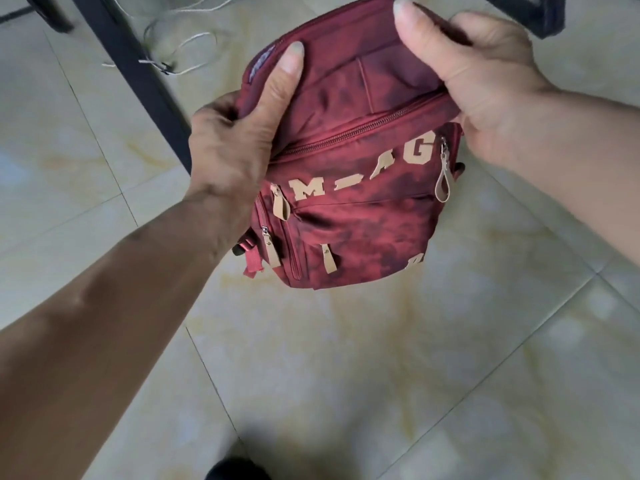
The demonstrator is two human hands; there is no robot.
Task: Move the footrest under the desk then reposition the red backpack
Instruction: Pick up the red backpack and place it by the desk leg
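Pale tiled floor (346, 375) fills pretty much the whole view, cream tiles with yellowish streaks and thin grout lines, and there's lots of bare tile in front and off to both sides of the bag.

The red backpack (349, 188) sits in the upper middle, front facing the camera, with its lower edge down at the floor, though I can't tell if it's actually resting there or held just above it. Both hands have it by the top. The left hand (235, 143) is closed around the upper left corner, thumb pressed flat on the front fabric and the other fingers wrapped out of sight behind. The right hand (485, 81) is clamped on the upper right edge, thumb over the top rim, fingers tucked behind the bag.

A dark desk leg (138, 74) slants down just left of the bag, close to the left hand. Another dark frame piece (540, 15) pokes in at the top right corner, near the right hand.

Some pale cord (194, 39) loops on the floor beside the desk leg.

Smaller stuff: cream letters (363, 174) across the front, and tan zipper pulls (443, 181) hanging off the pockets.
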